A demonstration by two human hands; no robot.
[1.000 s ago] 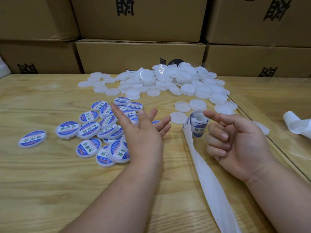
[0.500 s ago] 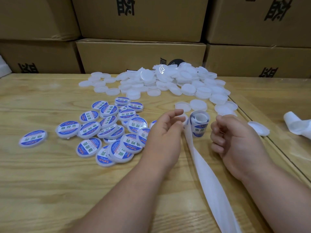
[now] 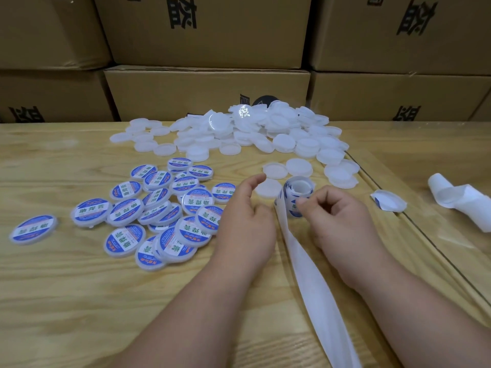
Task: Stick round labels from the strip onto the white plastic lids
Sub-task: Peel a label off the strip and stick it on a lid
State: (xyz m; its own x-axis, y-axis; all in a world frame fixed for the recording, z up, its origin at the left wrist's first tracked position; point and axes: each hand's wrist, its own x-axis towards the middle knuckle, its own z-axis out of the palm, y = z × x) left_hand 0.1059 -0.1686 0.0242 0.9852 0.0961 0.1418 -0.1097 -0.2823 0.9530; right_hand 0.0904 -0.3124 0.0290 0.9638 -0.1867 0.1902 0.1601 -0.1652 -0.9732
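Note:
A small label roll (image 3: 299, 185) stands on the wooden table (image 3: 66, 301), and its bare white backing strip (image 3: 316, 288) trails toward me. My right hand (image 3: 342, 221) pinches the roll's outer side with thumb and forefinger, on a blue label. To the left of the strip, my left hand (image 3: 245, 224) is loosely curled with the thumb raised and holds nothing. A plain white lid (image 3: 269, 187) lies just past its thumb. Several labelled lids (image 3: 159, 208) lie in a cluster at the left. A heap of blank lids (image 3: 252, 131) lies at the back.
Cardboard boxes (image 3: 207, 94) are stacked along the table's far edge. A single labelled lid (image 3: 33, 229) lies far left. At the right are a tipped lid (image 3: 389, 204) on the table seam and crumpled used backing paper (image 3: 462, 205).
My left hand has swung from over the labelled lids to beside the strip. My right hand has gone from a loose curl to pinching the roll.

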